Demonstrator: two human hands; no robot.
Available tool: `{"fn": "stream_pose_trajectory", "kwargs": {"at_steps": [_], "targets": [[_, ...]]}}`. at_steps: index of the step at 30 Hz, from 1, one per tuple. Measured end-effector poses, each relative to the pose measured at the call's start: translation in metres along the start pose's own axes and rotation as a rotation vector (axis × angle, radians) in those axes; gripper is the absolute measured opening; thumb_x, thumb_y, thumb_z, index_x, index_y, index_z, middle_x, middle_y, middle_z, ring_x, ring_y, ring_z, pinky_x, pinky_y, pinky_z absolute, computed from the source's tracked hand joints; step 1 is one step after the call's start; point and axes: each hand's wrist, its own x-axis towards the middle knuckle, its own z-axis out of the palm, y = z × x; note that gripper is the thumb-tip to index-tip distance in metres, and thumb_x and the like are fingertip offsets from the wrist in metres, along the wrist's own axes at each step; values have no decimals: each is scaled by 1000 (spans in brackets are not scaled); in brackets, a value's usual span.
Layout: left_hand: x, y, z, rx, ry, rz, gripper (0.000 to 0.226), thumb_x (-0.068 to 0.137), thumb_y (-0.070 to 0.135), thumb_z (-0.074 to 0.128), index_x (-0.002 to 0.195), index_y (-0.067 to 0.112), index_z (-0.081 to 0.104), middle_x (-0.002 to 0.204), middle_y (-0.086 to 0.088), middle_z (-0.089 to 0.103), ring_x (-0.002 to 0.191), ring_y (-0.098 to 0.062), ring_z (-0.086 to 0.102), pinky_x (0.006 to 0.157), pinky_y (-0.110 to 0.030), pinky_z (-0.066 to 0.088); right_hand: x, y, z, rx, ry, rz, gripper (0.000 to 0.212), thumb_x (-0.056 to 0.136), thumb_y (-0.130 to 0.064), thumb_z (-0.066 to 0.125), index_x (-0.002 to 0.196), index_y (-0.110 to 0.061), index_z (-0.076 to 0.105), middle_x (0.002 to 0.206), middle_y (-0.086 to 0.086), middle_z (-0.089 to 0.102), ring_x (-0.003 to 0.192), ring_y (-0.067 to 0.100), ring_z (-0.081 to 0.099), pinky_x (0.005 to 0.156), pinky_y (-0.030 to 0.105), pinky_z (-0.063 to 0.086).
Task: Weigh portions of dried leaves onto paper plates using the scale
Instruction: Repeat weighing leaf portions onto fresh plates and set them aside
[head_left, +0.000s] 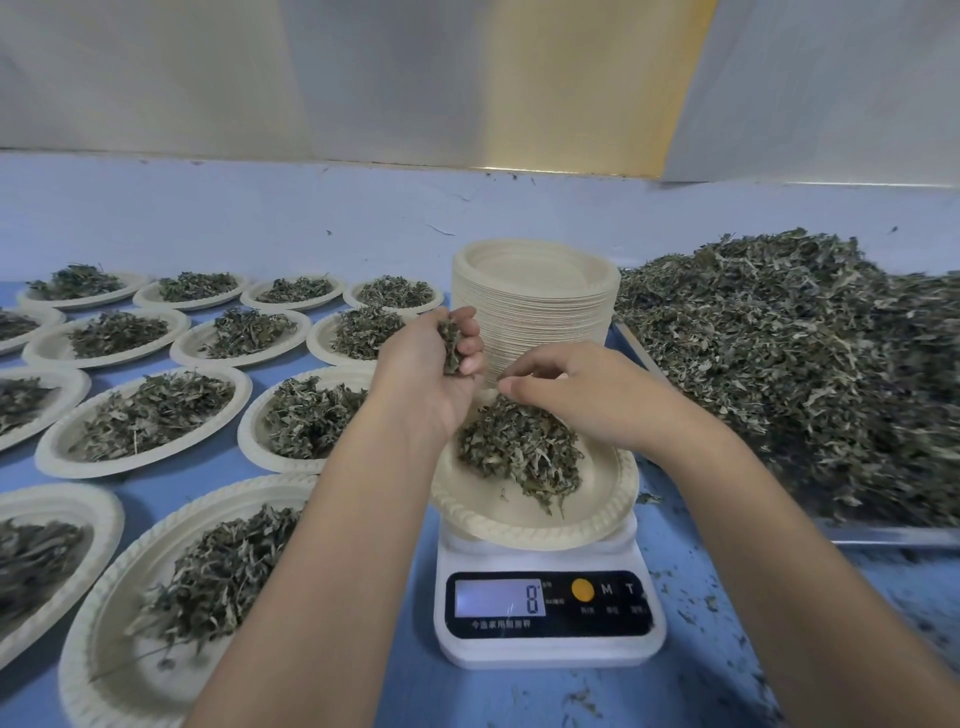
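Note:
A white digital scale stands at the front centre, its display reading 8. On it rests a paper plate carrying a small heap of dried leaves. My left hand hovers over the plate's left edge, curled around a pinch of dried leaves. My right hand is above the heap, thumb and fingertips drawn together just over it; whether it holds any leaves I cannot tell.
A tall stack of empty paper plates stands just behind the scale. A big pile of loose dried leaves fills a tray on the right. Several filled plates cover the blue table on the left. Leaf crumbs litter the front right.

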Motion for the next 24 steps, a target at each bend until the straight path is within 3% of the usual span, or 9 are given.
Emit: {"fn": "stream_pose_trajectory", "kwargs": {"at_steps": [6, 9, 14, 21, 24], "targets": [[1, 3, -6, -47, 37, -62, 37, 99, 30, 38, 72, 8, 49, 54, 0, 47, 34, -8, 35, 34, -13, 23, -2, -3, -1, -16, -17, -9, 26, 87, -48, 59, 104, -31, 70, 95, -10, 65, 91, 9, 60, 79, 19, 44], [0, 5, -6, -94, 54, -83, 41, 95, 39, 44, 68, 9, 46, 49, 1, 46, 38, -9, 35, 35, -13, 24, -2, -3, 0, -11, -30, -4, 30, 84, -51, 62, 106, -33, 69, 97, -11, 65, 86, 5, 58, 69, 18, 42], [-1, 6, -4, -65, 56, -76, 24, 93, 19, 53, 71, 13, 46, 51, 4, 44, 38, -5, 34, 33, -13, 23, -2, -3, 2, -25, -57, -8, 33, 78, -48, 71, 107, -32, 67, 93, -12, 64, 85, 2, 57, 70, 13, 40], [0, 3, -6, -88, 47, -111, 30, 98, 22, 45, 69, 14, 46, 38, 6, 40, 28, -5, 30, 30, -13, 19, 0, -2, 4, -21, -7, -37, 14, 79, -26, 76, 91, -27, 69, 82, -11, 65, 70, 0, 55, 64, 12, 42], [1, 4, -7, -95, 58, -102, 31, 99, 21, 42, 68, 14, 44, 38, 6, 39, 29, -5, 29, 30, -13, 19, 0, -1, 3, -28, 39, -57, 10, 80, -21, 75, 87, -26, 70, 77, -14, 64, 67, -3, 54, 58, 4, 39]]}}
